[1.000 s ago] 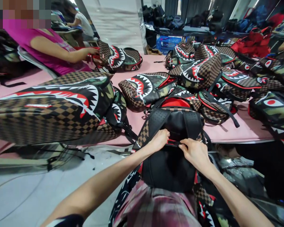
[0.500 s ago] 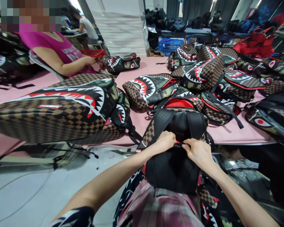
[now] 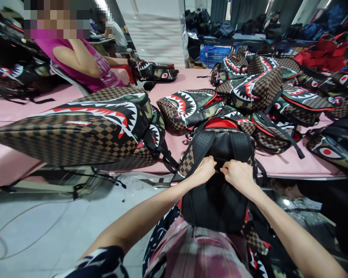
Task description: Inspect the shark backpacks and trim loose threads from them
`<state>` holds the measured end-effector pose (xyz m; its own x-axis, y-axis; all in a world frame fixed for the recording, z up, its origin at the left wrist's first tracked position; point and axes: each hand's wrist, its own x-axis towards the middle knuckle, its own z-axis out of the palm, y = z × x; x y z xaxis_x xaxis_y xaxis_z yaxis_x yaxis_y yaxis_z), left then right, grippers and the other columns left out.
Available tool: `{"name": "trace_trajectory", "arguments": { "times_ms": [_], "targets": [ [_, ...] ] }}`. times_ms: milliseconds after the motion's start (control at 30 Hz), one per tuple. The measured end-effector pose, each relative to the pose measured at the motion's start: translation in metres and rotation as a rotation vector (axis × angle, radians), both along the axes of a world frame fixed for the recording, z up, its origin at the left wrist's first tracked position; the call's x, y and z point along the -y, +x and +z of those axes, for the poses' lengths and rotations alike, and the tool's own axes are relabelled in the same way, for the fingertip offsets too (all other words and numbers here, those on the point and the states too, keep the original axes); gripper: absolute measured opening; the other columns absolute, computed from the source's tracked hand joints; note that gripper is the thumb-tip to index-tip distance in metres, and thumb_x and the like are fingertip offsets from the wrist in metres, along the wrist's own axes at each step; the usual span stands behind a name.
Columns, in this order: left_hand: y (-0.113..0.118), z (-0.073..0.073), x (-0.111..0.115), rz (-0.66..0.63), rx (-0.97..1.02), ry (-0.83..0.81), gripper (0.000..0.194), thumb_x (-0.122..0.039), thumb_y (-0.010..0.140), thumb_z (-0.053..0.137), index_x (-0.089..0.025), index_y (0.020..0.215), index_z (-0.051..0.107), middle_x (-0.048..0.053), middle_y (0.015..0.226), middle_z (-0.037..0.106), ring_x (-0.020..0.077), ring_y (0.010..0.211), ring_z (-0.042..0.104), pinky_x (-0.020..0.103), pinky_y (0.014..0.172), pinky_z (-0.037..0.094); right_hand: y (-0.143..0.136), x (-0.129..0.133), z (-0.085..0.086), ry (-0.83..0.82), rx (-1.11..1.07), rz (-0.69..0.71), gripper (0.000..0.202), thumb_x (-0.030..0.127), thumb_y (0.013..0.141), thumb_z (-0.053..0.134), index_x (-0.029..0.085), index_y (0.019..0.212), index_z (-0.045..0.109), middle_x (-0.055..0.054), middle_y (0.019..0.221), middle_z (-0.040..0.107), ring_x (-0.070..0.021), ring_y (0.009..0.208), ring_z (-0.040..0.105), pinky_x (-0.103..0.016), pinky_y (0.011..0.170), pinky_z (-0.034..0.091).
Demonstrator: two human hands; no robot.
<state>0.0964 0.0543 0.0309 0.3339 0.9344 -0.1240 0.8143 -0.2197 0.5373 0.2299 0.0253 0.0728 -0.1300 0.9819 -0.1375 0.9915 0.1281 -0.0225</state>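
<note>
A backpack (image 3: 214, 210) with a black back panel and brown checkered sides leans from the table's front edge onto my lap, its back facing me. Its black shoulder straps lie over the upper half, and a red lining shows at the top. My left hand (image 3: 205, 169) is closed on the black material across the middle of the back panel. Close beside it, my right hand (image 3: 239, 173) is also closed on the same band, knuckles up. What lies between the fingertips is hidden, apart from the black panel.
On the pink table (image 3: 188, 79), a large checkered shark-mouth bag (image 3: 104, 127) lies left. Several similar backpacks (image 3: 255, 88) are heaped ahead and right. A person in a magenta shirt (image 3: 104, 73) sits far left by another backpack (image 3: 156, 71). A blue basket (image 3: 213, 56) stands behind.
Both hands remain at the middle of the back panel, and the red strip between them no longer shows. The person in magenta has raised one arm. The view has shifted slightly left.
</note>
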Motion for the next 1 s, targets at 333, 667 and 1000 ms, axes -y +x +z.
{"name": "trace_trajectory", "arguments": {
  "times_ms": [333,667,1000],
  "targets": [
    [-0.002,0.0,0.002,-0.001,0.066,-0.007,0.012,-0.014,0.085,0.043,-0.013,0.075,0.051,0.006,0.07,0.06,0.0151,0.064,0.057,0.025,0.055,0.033,-0.003,-0.006,0.0,-0.044,0.034,-0.005,0.027,0.036,0.083,0.049,0.021,0.089,0.07,-0.008,0.091,0.07,-0.0229,0.08,0.066,-0.028,0.063,0.043],
    [-0.012,0.018,0.008,-0.058,0.205,0.031,0.033,-0.023,0.091,0.034,-0.017,0.062,0.048,0.0,0.062,0.054,0.0121,0.062,0.052,0.024,0.061,0.037,0.008,-0.001,-0.004,0.033,-0.074,0.013,0.026,0.032,0.086,0.046,0.022,0.088,0.069,-0.005,0.089,0.07,-0.0198,0.081,0.066,-0.024,0.061,0.041],
    [-0.026,-0.013,0.043,-0.23,0.328,0.458,0.017,-0.018,0.089,0.042,-0.015,0.095,0.057,0.008,0.095,0.06,0.0169,0.092,0.054,0.033,0.083,0.046,0.045,0.031,-0.02,0.166,-0.306,0.01,0.029,0.035,0.09,0.043,0.028,0.111,0.062,0.002,0.108,0.068,-0.0158,0.088,0.066,-0.025,0.07,0.048]
  ]
}}
